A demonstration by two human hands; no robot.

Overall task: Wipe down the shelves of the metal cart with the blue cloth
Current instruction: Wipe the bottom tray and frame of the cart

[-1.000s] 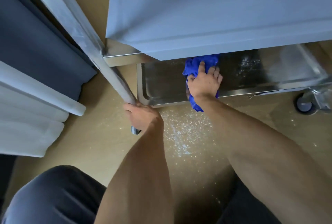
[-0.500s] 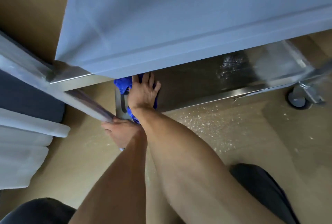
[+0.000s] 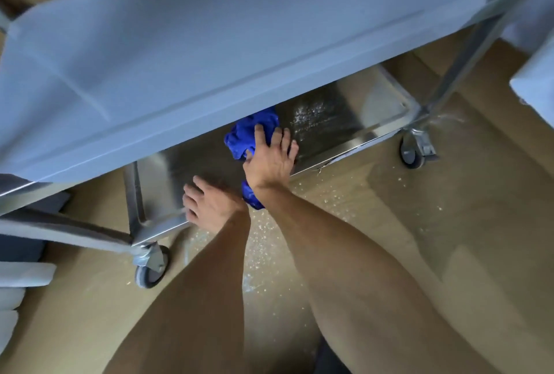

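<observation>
Blue cloth (image 3: 250, 131) bunched under right hand (image 3: 269, 161).

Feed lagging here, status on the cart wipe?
Right hand flat on cloth, bottom shelf. Left hand on shelf's front edge. Crumbs ahead of cloth. Nothing blocking.

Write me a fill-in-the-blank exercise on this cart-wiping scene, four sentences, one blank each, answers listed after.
1. The right hand presses a cloth whose colour is ____.
2. The cloth lies on the cart's ____ shelf.
3. The left hand rests on that shelf's front ____.
4. White crumbs on the shelf lie to the ____ of the cloth.

Missing words: blue; bottom; edge; right
</observation>
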